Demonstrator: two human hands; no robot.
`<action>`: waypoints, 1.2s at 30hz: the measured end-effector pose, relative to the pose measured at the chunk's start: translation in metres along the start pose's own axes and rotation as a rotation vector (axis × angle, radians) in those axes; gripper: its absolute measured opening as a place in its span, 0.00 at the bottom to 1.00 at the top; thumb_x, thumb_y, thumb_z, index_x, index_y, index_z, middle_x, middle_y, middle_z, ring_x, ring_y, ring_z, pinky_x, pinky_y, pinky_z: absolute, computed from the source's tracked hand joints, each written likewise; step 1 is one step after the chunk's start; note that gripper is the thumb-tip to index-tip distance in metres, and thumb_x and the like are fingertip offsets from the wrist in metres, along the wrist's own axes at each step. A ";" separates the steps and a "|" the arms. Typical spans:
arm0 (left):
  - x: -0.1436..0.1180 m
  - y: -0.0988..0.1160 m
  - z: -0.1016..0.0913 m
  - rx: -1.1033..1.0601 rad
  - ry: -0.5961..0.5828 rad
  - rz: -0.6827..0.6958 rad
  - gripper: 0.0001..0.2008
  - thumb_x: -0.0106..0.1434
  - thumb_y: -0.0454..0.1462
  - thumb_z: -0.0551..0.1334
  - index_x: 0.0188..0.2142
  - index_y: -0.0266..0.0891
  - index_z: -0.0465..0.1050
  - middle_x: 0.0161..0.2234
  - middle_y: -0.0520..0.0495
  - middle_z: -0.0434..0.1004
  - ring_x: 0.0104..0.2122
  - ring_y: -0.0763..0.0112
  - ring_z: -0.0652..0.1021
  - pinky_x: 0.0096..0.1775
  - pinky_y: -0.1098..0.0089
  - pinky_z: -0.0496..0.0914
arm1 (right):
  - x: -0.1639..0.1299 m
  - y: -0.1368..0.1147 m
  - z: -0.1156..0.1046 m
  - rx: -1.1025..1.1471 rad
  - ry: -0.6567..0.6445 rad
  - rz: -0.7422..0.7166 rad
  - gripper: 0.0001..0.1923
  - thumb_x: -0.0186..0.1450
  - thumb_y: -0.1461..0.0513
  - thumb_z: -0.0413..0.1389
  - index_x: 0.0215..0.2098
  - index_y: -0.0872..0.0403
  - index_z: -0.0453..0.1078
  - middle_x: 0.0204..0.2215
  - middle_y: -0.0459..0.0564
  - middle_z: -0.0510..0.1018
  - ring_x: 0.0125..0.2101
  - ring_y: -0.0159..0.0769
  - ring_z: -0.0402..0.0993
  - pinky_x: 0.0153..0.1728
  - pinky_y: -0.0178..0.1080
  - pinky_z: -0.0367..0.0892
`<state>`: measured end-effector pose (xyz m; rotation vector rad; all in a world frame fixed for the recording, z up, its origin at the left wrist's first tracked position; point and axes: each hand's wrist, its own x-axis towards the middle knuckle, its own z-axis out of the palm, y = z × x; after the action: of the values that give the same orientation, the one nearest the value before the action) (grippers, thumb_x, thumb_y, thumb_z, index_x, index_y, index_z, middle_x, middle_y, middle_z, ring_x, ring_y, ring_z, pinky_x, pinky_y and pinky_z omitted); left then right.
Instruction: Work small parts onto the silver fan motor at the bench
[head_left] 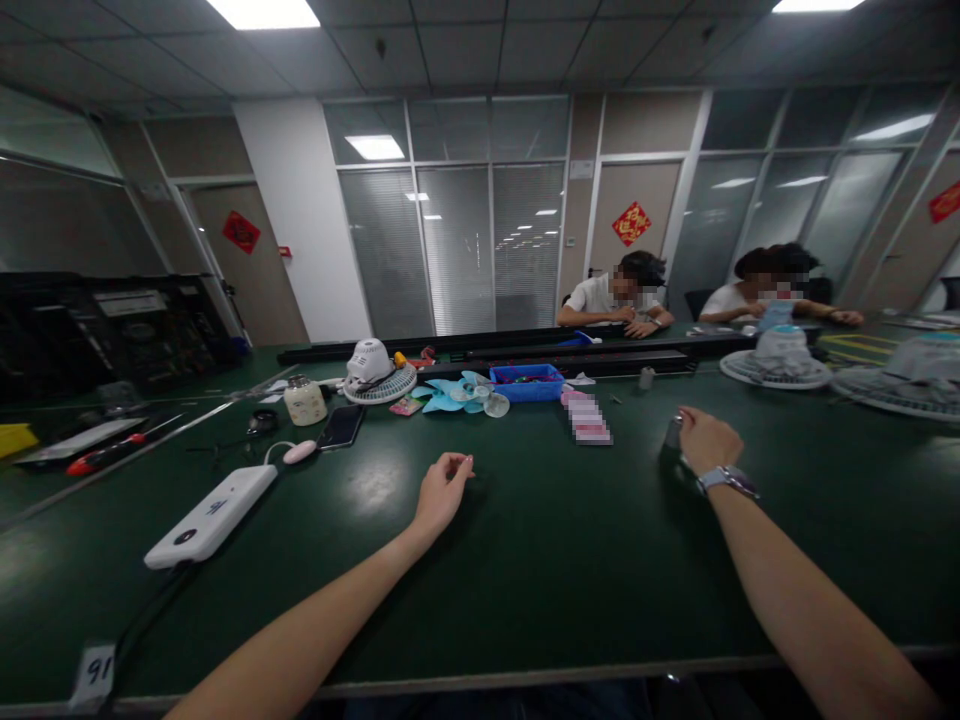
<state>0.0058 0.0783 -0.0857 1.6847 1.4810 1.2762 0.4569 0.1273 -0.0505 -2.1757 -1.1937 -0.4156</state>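
On green table [525,560], right hand [705,440] grips dark object [673,435] (left hand [442,492] loose).

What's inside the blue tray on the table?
The blue tray holds small bits, some reddish, too small to identify. Its near wall hides whatever lies lower down. A light blue fan blade lies just left of it.

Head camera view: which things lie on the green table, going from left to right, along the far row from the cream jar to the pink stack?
cream jar → white fan motor on its grille → light blue fan blade → blue tray → pink stack
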 end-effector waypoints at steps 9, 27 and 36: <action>-0.001 0.000 0.000 0.036 -0.007 0.002 0.20 0.63 0.53 0.55 0.40 0.40 0.72 0.35 0.45 0.81 0.42 0.58 0.78 0.46 0.62 0.67 | -0.002 -0.002 -0.006 -0.003 -0.059 -0.018 0.20 0.69 0.56 0.46 0.50 0.49 0.76 0.40 0.61 0.81 0.39 0.49 0.77 0.36 0.43 0.67; 0.002 -0.005 0.001 0.025 -0.008 0.037 0.19 0.62 0.52 0.57 0.38 0.40 0.74 0.34 0.45 0.81 0.40 0.59 0.78 0.44 0.63 0.68 | 0.000 0.013 0.025 0.503 -0.051 0.303 0.26 0.51 0.54 0.65 0.45 0.58 0.76 0.38 0.60 0.82 0.38 0.49 0.77 0.40 0.46 0.70; 0.001 -0.005 0.001 0.014 -0.021 0.027 0.20 0.62 0.52 0.57 0.39 0.39 0.74 0.34 0.44 0.81 0.40 0.60 0.78 0.45 0.63 0.68 | 0.002 0.013 0.026 0.571 -0.023 0.356 0.20 0.48 0.58 0.66 0.39 0.58 0.77 0.34 0.59 0.82 0.32 0.47 0.77 0.33 0.45 0.70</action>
<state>0.0041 0.0804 -0.0898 1.7269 1.4630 1.2615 0.4680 0.1400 -0.0736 -1.8307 -0.7830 0.0978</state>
